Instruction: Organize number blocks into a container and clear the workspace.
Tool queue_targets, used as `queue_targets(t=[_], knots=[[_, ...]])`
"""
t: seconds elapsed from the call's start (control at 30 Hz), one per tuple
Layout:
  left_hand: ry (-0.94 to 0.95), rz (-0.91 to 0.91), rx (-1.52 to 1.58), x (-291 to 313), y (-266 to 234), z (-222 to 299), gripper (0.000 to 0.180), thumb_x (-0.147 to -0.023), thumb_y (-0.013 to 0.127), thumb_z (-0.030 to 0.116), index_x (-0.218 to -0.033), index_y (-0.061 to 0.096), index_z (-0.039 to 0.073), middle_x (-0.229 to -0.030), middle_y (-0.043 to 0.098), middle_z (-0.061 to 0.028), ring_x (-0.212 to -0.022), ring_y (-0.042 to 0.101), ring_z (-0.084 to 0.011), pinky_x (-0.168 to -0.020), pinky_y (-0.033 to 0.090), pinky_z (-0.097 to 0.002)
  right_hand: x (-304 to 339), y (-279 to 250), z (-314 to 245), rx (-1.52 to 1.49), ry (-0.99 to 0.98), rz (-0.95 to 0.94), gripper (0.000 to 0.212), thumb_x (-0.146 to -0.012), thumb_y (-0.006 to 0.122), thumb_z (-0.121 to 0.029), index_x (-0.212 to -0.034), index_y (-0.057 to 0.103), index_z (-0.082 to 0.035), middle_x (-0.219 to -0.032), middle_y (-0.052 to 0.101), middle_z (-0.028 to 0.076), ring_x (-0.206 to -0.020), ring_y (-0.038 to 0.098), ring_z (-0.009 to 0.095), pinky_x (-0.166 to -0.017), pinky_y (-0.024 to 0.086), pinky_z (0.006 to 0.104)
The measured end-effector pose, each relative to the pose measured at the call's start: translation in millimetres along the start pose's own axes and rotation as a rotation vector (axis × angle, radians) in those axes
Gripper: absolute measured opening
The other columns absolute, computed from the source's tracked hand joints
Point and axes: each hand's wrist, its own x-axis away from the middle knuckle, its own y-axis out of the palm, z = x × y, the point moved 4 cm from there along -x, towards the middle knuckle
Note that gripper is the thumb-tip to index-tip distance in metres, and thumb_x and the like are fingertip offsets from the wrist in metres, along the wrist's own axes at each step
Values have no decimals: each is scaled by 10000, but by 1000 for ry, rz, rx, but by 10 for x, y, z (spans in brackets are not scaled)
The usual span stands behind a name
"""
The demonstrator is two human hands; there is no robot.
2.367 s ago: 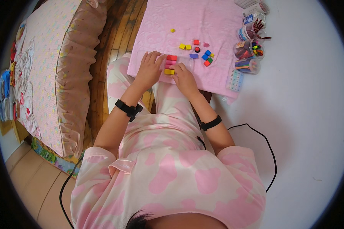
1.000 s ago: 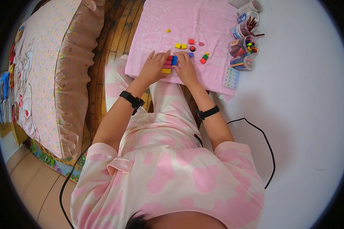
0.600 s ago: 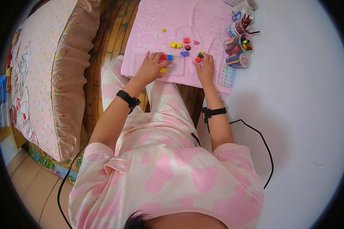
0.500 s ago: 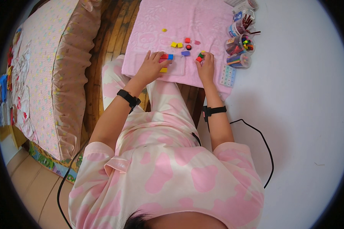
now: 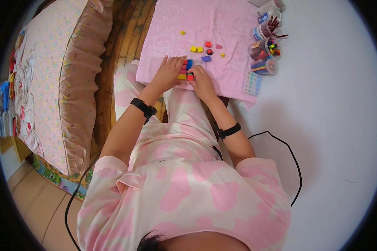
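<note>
My left hand (image 5: 166, 75) lies over a clear, shallow tray (image 5: 156, 62), its fingers stretched out along the left side of a small group of coloured blocks. A blue block (image 5: 189, 63) sits at the far end of that group, and a yellow block (image 5: 182, 77) at the near end; red and pink pieces lie between them, partly under my left fingers. From the right, my right hand (image 5: 204, 87) grips a red block (image 5: 190, 78) beside the yellow one. A bit of green shows just behind the red block, mostly covered by my fingers.
Beyond the tray on the pink cloth (image 5: 234, 42) lie yellow blocks (image 5: 196, 49), a red block (image 5: 208, 44), a dark round piece (image 5: 209, 52) and a purple block (image 5: 206, 59). Pen tubs (image 5: 265, 49) and a pale chart card (image 5: 252, 83) line the right edge.
My right hand has moved left from the cloth to the block group, bringing the red and green pieces along. A small yellow piece now shows where it was. My left hand stays nearly in place.
</note>
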Motion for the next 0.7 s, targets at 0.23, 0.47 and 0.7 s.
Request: queue_targets(t=[0.23,0.47,0.7], knots=[[-1,16,24,-1,-3,2,1000,-690,888,238,-1529,362,98,-1454,515,-116,-1376,467,-311,-1196,302,-580,35,106,121,-75,94,-12,409,-767,790,17,-1119,590,-37,-1134,583,95,-849,653,235,-772,548,351],[58,-13,-33,37,-46,19,846,-713,868,234,-1471,494,241,-1469,495,-121,-1386,457,-313,-1199,286,-609,-170,-300,298,42,52,237,182,-878,636,-4,-1058,630,-29,-1069,639,148,-998,630,363,-850,515,443],[25,-84,-75,20,-142,-37,790,-702,871,206,-1424,553,239,-1467,487,-116,-1383,459,-311,-1213,279,-580,-760,-310,288,337,-144,261,267,-880,692,-103,-1144,661,-75,-1053,658,129,-1001,645,339,-870,526,443]])
